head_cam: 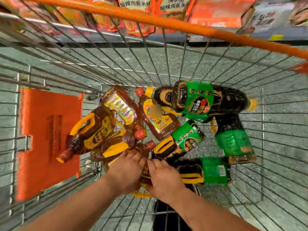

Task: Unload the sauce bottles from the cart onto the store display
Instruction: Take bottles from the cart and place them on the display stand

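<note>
I look down into a wire cart (266,114) with several sauce bottles lying on its floor. Brown bottles with yellow handles and red caps (95,130) lie at the left and middle. Dark bottles with green labels (198,100) lie at the right. Both hands reach into the near end. My left hand (128,170) and my right hand (163,177) grip one brown bottle (145,169) from either side. That bottle is mostly hidden between them, with its red cap (150,145) pointing away from me.
The cart's orange handle bar (150,19) crosses the top of the view. An orange flap (48,139) lies on the folded child seat at the left. Behind the cart a store shelf (166,10) holds orange food packets. The floor under the cart is grey-green.
</note>
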{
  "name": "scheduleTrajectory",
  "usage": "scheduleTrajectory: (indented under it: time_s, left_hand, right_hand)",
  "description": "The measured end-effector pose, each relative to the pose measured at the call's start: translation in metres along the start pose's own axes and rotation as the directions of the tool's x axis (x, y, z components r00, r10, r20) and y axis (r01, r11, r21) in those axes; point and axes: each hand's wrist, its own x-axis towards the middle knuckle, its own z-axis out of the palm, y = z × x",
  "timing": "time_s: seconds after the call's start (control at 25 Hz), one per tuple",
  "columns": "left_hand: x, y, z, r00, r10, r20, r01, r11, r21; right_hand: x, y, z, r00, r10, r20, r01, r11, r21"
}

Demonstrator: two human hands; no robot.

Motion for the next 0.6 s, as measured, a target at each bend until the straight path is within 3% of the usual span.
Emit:
scheduleTrajectory:
  time_s: [0.2, 0.4, 0.6]
  left_hand:
    - [0.006, 0.006, -0.008, 0.999, -0.036, 0.017, 0.036, 0.999, -0.025]
    - [-0.014, 0.014, -0.029, 0.995, -0.077, 0.067, 0.075, 0.997, 0.035]
    - [-0.056, 0.012, -0.065, 0.973, -0.204, -0.104, 0.197, 0.978, -0.076]
  right_hand:
    - [0.001, -0.001, 0.001, 0.999, 0.038, 0.002, -0.038, 0.996, 0.083]
    - [-0.012, -0.013, -0.025, 1.000, 0.016, 0.003, -0.016, 0.999, 0.035]
    - [-0.038, -0.018, -0.062, 0.977, -0.095, -0.191, 0.093, 0.995, -0.019]
